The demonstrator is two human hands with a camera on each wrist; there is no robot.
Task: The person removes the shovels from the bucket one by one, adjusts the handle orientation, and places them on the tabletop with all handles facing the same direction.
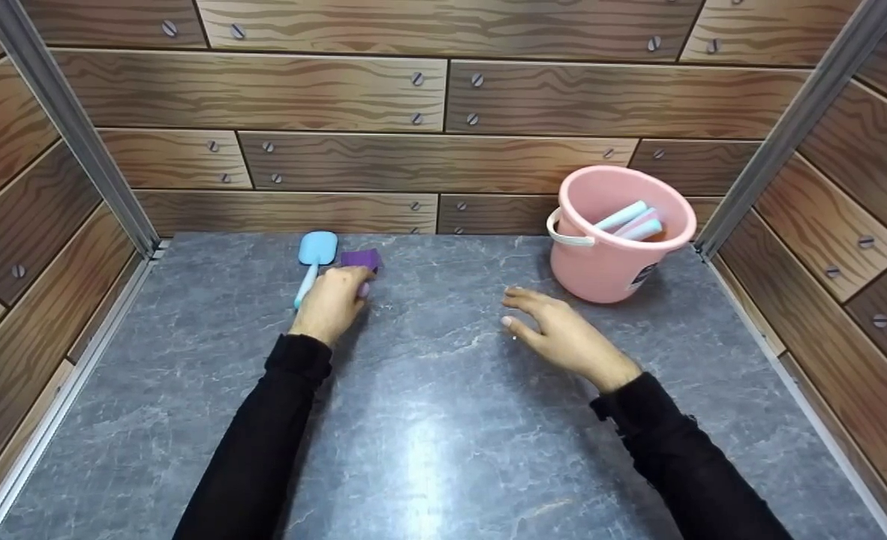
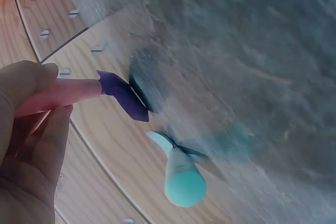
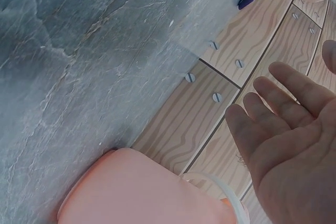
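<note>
While only wrist views clearly show your left hand (image 1: pixel 331 304) pinching a pink-handled, purple-bladed tool (image 2: pixel 88 89), your right hand (image 1: pixel 569 337) spreads beside a pink bucket (image 1: pixel 597 268).

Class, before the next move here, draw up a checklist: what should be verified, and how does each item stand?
1. Left hand holds the purple-headed tool by its pink handle: ok.
2. Right hand free: ok, it holds nothing.
3. Bucket upright on the table: ok.
4. White handle clear of the bucket's mouth: ok.
5. Blue shovel picked up: not ok, it lies on the table.
6. Purple-headed tool clear of the table: cannot tell.
</note>
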